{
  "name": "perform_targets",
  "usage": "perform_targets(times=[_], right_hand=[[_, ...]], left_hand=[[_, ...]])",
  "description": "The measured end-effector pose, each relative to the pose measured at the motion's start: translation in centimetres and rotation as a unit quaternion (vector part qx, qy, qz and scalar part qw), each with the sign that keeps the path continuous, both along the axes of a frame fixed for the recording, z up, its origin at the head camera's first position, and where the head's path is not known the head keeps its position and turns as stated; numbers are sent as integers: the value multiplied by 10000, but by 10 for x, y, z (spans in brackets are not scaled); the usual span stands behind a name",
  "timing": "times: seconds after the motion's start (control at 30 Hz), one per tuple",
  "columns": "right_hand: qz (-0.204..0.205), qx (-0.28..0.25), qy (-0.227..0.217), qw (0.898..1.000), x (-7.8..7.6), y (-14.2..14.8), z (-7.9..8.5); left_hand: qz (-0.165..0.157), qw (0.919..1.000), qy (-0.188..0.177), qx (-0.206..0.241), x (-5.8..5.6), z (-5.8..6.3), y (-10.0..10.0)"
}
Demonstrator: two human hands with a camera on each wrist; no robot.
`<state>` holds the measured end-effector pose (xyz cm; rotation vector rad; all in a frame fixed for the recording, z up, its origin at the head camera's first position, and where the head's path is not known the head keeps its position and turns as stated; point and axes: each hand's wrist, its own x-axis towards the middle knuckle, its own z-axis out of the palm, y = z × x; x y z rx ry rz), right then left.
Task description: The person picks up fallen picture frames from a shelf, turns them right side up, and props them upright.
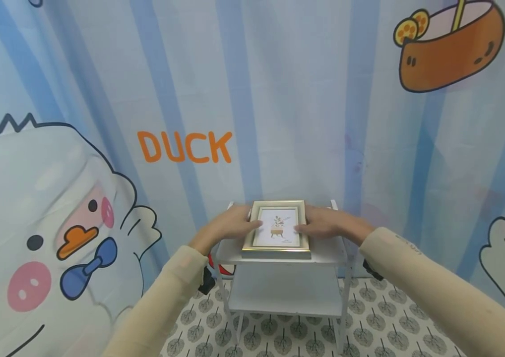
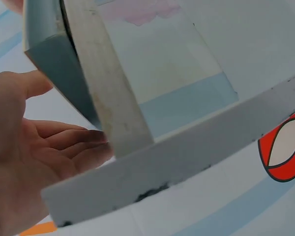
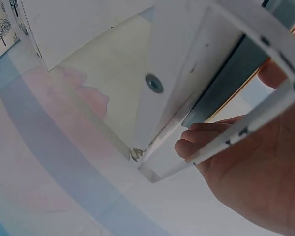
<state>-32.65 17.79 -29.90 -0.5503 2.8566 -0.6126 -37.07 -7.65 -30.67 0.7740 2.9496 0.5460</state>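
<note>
A gold-rimmed picture frame (image 1: 278,228), showing a potted plant print, lies face up on the top board of a white shelf stand (image 1: 327,250). My left hand (image 1: 233,221) grips its left side, the thumb over the front border. On the opposite side my right hand (image 1: 326,221) holds it the same way. In the left wrist view, the left hand (image 2: 19,142) has its thumb by the frame's grey-blue side (image 2: 56,64) and its fingers beyond the board's edge. The right wrist view shows the right hand (image 3: 255,162) behind the stand's white rail, fingers beside the frame (image 3: 226,81).
A lower white shelf (image 1: 284,290) sits beneath the top board. Behind the stand hangs a striped curtain (image 1: 297,99) with cartoon ducks and lettering. Tree-patterned flooring (image 1: 382,317) lies under it. In the left wrist view, a raised white edge (image 2: 187,152) runs along the stand.
</note>
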Motion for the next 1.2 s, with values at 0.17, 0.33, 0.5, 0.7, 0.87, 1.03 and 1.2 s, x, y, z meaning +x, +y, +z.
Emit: perform_targets(times=[0.17,0.33,0.5,0.7,0.87,1.03,1.2], right_hand=[[-142,412,140,9990,0,-5,-1],[-199,458,362,9981,1,-6,-3],[-228,248,343,9988,2,-6,-6],[-307,154,361,9988,4,-7,-10],[-405,-27,527,9978,3,-8,-11],[-549,-405,540,9962,1,-7,-12],[-694,-763,678,9924,0,-3,-12]], left_hand=[[210,9997,-97,-80,-4,-4,-1],[197,9998,58,-72,-3,-5,1],[266,9996,102,-39,-2,-8,4],[500,9982,189,263,-2,-11,8],[772,9932,356,793,-2,-13,10],[1063,9815,209,1578,-2,-13,8],[1427,9609,-125,2370,-3,-15,5]])
